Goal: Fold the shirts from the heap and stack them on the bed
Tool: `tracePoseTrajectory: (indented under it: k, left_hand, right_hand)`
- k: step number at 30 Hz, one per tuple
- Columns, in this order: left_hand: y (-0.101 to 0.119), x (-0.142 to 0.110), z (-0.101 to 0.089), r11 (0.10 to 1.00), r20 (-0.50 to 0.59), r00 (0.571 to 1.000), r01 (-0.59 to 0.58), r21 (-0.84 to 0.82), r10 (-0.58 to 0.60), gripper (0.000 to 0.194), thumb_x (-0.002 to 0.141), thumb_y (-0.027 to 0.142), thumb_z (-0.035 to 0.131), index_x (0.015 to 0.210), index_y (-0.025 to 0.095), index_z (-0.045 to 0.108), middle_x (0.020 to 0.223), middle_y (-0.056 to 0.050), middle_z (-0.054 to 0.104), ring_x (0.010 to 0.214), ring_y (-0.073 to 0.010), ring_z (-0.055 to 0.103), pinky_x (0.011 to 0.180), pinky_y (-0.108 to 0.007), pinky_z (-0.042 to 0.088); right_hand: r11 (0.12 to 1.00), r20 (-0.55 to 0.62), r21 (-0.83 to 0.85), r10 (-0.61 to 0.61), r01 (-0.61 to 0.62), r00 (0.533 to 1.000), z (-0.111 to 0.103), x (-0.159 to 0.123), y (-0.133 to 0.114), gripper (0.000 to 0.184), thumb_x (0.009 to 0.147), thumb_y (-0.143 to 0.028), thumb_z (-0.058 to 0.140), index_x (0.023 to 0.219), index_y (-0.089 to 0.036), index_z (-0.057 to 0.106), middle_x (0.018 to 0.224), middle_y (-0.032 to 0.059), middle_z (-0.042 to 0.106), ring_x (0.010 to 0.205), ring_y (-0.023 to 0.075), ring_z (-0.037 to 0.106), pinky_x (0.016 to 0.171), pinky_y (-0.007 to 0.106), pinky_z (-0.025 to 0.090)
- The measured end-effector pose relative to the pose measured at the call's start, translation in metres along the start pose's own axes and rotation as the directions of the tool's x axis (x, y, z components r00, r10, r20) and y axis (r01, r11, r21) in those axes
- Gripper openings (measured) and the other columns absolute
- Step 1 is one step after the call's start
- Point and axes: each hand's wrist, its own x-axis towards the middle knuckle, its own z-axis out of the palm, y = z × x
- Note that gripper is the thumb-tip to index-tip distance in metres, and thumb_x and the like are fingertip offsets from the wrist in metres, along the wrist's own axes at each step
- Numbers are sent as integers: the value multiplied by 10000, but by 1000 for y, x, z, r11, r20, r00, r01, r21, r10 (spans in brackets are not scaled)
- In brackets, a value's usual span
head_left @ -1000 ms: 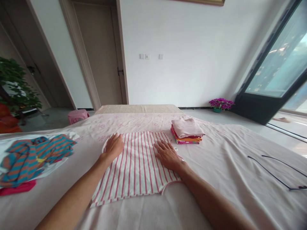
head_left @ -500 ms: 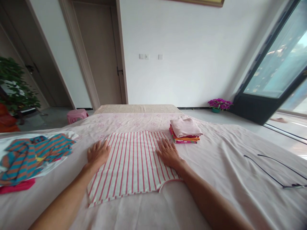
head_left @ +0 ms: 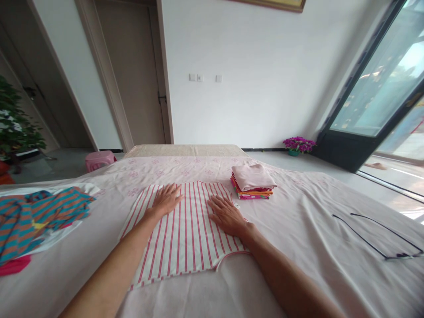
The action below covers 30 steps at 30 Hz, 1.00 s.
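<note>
A white garment with red stripes (head_left: 188, 238) lies spread flat on the pink bedsheet in front of me. My left hand (head_left: 165, 198) rests palm down on its upper left part, fingers stretched out. On the right part of the cloth my right hand (head_left: 227, 214) also lies flat, fingers spread, close to the garment's edge. Just beyond that hand sits a stack of folded clothes (head_left: 253, 181), pale pink on top with red and orange layers below.
A heap of clothes with teal and brown stripes (head_left: 46, 216) lies at the left. Eyeglasses (head_left: 386, 256) rest on the bedsheet (head_left: 298, 274) at the right. A pink stool (head_left: 99, 161) and purple flowers (head_left: 298, 145) stand on the floor beyond.
My left hand has moved right, from the garment's left edge onto its striped surface. My right hand stays near the right edge, lying a little lower. The view has shifted slightly right.
</note>
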Motion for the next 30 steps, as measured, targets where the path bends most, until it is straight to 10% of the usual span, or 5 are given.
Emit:
tracePoseTrajectory:
  k: [10,15,22,30]
  left_hand:
    - [-91,-40,-8,924,-86,945,327,198,-316,646,965,552,234,1519,244,358,1570,-158,352,1438,-349,316,1138,-546,221]
    - [-70,-73,-18,929,-161,963,253,269,-215,592,972,451,296,1475,175,441,1584,-166,324,1477,-343,240,1173,-500,176]
    - [-23,-128,-25,987,13,992,-124,99,123,593,962,517,337,1491,262,415,1592,-74,340,1479,-249,267,1187,-441,210]
    - [-44,-177,-31,981,-20,985,-166,105,169,566,945,466,412,1484,292,429,1584,-56,357,1473,-241,290,1191,-440,245]
  right_hand:
    - [993,-9,-44,106,-106,994,10,0,3,575,1022,-499,335,1513,-203,382,1572,100,354,1448,259,308,1189,472,209]
    - [990,-6,-42,137,-137,991,15,2,4,587,1018,-520,310,1522,-226,370,1574,88,350,1456,277,294,1193,504,185]
    - [987,2,-54,149,-149,989,14,3,2,590,1012,-512,322,1533,-237,352,1574,83,349,1454,296,298,1192,534,184]
    - [987,81,-59,157,-153,984,-1,-31,14,565,1024,-502,307,1542,-278,315,1605,46,289,1485,255,228,1198,507,152]
